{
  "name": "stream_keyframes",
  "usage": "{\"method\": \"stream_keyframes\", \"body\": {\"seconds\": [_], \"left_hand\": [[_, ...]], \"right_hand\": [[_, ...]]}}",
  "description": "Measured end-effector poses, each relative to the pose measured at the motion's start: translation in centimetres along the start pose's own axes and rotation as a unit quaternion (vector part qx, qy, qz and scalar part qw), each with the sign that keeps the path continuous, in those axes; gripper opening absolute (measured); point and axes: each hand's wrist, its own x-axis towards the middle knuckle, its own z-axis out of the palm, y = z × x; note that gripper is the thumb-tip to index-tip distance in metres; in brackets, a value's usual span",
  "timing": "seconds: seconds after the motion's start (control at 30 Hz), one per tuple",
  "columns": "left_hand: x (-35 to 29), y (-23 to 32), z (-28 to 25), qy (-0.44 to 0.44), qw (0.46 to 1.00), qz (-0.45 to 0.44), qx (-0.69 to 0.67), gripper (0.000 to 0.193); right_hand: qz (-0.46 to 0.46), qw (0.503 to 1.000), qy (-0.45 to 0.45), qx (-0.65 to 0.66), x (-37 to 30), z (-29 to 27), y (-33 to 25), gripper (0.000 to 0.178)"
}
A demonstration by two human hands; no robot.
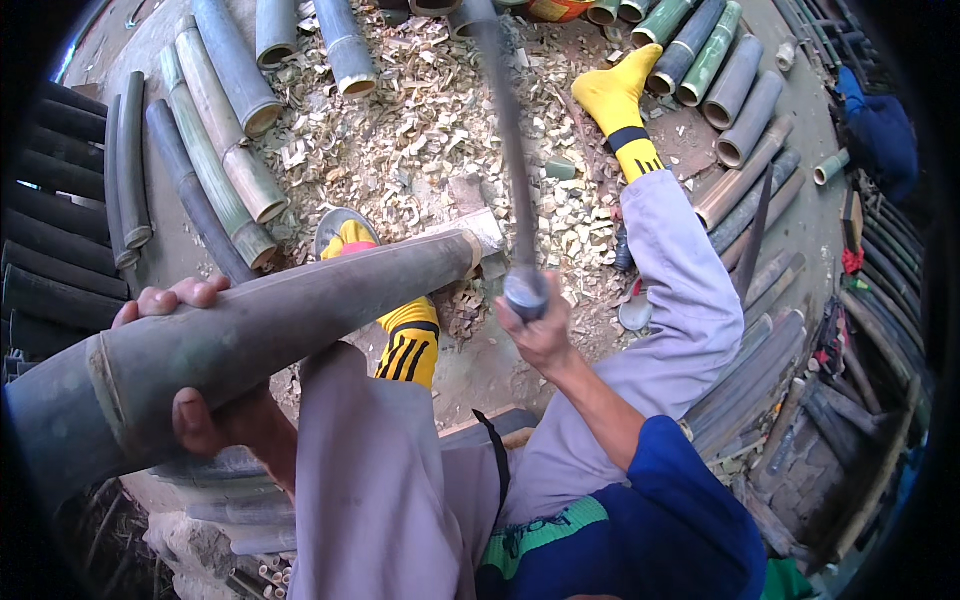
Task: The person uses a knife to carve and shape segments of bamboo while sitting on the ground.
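The largest item handled, a thick, dark grey-green bamboo pole (330, 300), runs from the lower left edge to mid-view above the left grey trouser knee (345, 385), the left hand (235, 420) maintaining a grip spread wide around it, thumb on the near side, fingers on the far. The right hand (542, 335) has its grip curled closely round the handle of a long, narrow, dark tool (514, 150), motion-blurred and directed away beside the pole's tip. A pale angular block (485, 229) sits at that tip, with small cream-coloured chips (400, 120) strewn beyond.
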Motion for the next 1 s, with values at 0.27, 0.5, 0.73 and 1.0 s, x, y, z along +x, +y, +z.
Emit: {"method": "stream_keyframes", "body": {"seconds": [0.27, 0.5, 0.73, 1.0], "left_hand": [[0.4, 1.4, -0.4, 0.037, 0.998, -0.040, 0.031, 0.082], [1.5, 0.4, -0.1, 0.114, 0.993, 0.001, 0.032, 0.072], [1.6, 2.3, 2.3, 0.027, 0.993, 0.028, 0.111, 0.081], [1.9, 2.5, 2.6, 0.025, 0.994, 0.019, 0.107, 0.087]], "right_hand": [[0.225, 0.964, -0.139, -0.014, 0.6, 2.0, 4.6, 0.036], [0.163, 0.975, -0.133, -0.073, 0.5, 2.0, 4.9, 0.038], [0.142, 0.976, -0.141, -0.089, 0.8, 1.7, 3.2, 0.033], [-0.041, 0.997, -0.049, -0.045, 0.4, -1.4, -3.6, 0.043]]}}
